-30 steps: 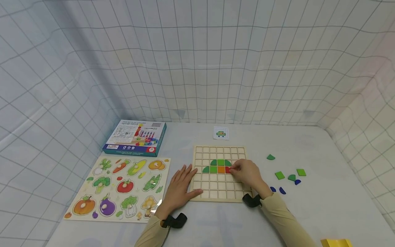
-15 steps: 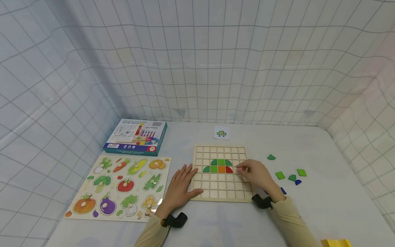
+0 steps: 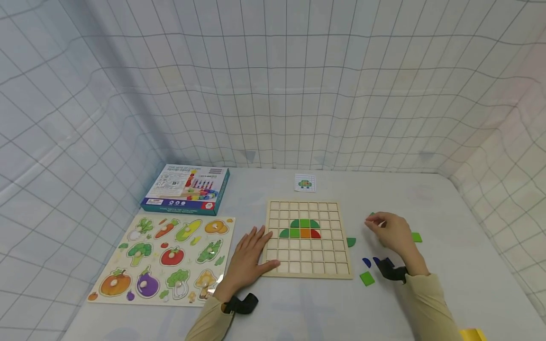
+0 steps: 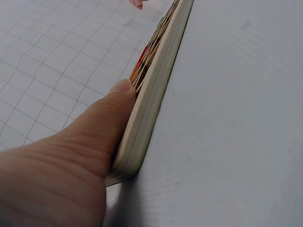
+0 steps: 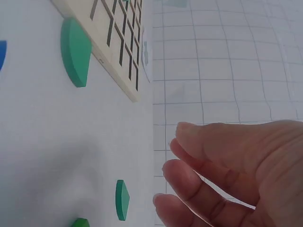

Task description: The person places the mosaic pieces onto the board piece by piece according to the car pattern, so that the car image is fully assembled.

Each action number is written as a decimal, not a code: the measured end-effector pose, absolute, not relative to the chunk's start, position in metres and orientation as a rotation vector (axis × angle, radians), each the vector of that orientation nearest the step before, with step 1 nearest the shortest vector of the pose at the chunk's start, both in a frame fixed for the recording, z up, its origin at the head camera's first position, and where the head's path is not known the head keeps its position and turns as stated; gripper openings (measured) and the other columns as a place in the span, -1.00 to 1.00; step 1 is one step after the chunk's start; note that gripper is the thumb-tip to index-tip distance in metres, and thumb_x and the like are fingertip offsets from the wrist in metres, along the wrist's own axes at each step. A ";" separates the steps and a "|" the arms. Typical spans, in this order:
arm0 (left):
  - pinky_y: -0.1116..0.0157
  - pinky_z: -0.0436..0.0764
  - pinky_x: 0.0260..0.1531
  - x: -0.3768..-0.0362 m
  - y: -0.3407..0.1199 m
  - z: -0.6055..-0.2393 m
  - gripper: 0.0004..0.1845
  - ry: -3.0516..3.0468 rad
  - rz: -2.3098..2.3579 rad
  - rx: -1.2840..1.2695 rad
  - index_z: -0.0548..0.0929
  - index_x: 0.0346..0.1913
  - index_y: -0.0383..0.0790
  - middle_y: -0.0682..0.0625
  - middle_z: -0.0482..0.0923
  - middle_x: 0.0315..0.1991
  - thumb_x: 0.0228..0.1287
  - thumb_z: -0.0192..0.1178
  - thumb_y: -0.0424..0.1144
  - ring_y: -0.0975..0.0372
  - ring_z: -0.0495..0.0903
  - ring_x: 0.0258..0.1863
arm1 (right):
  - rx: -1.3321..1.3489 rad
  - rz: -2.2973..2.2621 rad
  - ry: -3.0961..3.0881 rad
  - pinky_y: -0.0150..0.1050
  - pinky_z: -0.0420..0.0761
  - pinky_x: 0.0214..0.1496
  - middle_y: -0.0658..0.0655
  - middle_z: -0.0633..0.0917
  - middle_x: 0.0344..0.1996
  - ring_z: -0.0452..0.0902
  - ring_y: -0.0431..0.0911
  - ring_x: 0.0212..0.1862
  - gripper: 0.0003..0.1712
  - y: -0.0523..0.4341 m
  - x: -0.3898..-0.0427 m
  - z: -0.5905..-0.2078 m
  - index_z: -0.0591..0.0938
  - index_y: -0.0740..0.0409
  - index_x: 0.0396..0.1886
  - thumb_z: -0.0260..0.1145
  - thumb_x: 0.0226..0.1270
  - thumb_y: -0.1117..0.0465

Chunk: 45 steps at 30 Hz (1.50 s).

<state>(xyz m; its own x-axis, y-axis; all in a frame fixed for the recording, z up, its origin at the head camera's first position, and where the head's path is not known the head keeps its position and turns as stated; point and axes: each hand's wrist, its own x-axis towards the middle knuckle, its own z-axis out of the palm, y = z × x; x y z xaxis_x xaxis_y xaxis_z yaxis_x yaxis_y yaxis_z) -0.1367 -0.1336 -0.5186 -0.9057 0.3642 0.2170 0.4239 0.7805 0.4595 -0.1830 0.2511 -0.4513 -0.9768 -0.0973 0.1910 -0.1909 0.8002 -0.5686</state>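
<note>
A wooden grid board (image 3: 307, 265) holds a domed pattern of green quarter-circles and squares, an orange square (image 3: 305, 233) and a red quarter-circle (image 3: 315, 233). My left hand (image 3: 250, 263) rests on the board's left edge, fingers straight, its thumb (image 4: 106, 116) lying over the near side. To the right of the board my right hand (image 3: 390, 232) hovers over the table, fingers loosely bent. Nothing shows between its thumb and fingertips in the right wrist view. A green quarter-circle (image 5: 75, 52) lies at the board's right edge. Another green quarter-circle (image 5: 122, 199) lies near the right hand.
Blue half-circles (image 3: 367, 262) and a green square (image 3: 367, 278) lie right of the board; another green square (image 3: 416, 237) is farther right. A pattern card (image 3: 304, 183) lies behind the board. At left are a vegetable puzzle (image 3: 170, 274) and a box (image 3: 185, 189). A yellow object (image 3: 472, 335) sits front right.
My right hand has let go of the red quarter-circle on the board and moved right. A green quarter-circle, a green square and blue pieces have shifted left toward the board. The left hand stays put.
</note>
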 end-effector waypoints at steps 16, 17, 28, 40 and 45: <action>0.07 -0.12 0.38 -0.137 -0.134 -0.518 -0.13 -2.872 -0.766 -0.629 0.25 0.44 -0.12 -0.10 0.08 0.44 0.16 0.17 0.27 0.04 -0.09 0.45 | 0.547 1.000 -3.059 -0.26 0.42 -0.44 -0.05 0.55 -0.42 0.38 -0.14 -0.42 -0.79 0.243 -0.188 -0.477 0.73 0.03 -0.29 0.51 0.02 0.24; 0.05 -0.11 0.37 -0.137 -0.133 -0.518 -0.14 -2.866 -0.764 -0.632 0.26 0.43 -0.12 -0.11 0.09 0.44 0.16 0.18 0.26 0.03 -0.08 0.44 | 0.553 1.000 -3.059 -0.26 0.43 -0.44 -0.04 0.56 -0.42 0.38 -0.14 -0.41 -0.80 0.242 -0.187 -0.477 0.73 0.03 -0.29 0.51 0.02 0.24; 0.01 -0.07 0.36 -0.137 -0.134 -0.518 -0.15 -2.849 -0.773 -0.633 0.28 0.41 -0.16 -0.14 0.11 0.43 0.15 0.21 0.23 0.00 -0.06 0.44 | 0.483 0.891 -3.077 -0.23 0.44 -0.47 0.01 0.60 -0.39 0.42 -0.14 -0.43 -0.83 0.238 -0.181 -0.468 0.72 0.06 -0.30 0.46 0.06 0.28; -0.01 -0.06 0.35 -0.137 -0.133 -0.519 -0.15 -2.840 -0.767 -0.639 0.29 0.41 -0.16 -0.15 0.13 0.42 0.15 0.20 0.24 -0.01 -0.05 0.43 | 0.424 0.830 -3.060 -0.24 0.43 -0.47 0.00 0.58 -0.44 0.41 -0.16 -0.46 -0.88 0.232 -0.181 -0.472 0.69 0.13 -0.33 0.40 0.18 0.19; 0.04 -0.11 0.37 -0.137 -0.134 -0.519 -0.14 -2.866 -0.761 -0.627 0.27 0.42 -0.14 -0.12 0.10 0.44 0.15 0.19 0.25 0.03 -0.08 0.44 | 0.408 0.862 -3.063 -0.24 0.42 -0.48 0.00 0.57 -0.45 0.40 -0.15 -0.46 -0.91 0.232 -0.182 -0.472 0.68 0.13 -0.33 0.39 0.18 0.23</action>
<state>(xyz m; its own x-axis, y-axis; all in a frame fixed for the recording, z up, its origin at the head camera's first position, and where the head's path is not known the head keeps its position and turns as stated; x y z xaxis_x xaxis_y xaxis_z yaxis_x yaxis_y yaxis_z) -0.1372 -0.1335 -0.5191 -0.9086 0.3623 0.2081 0.4178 0.7891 0.4504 -0.1819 0.2323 -0.4717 -0.9655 -0.2602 0.0050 -0.2246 0.8234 -0.5212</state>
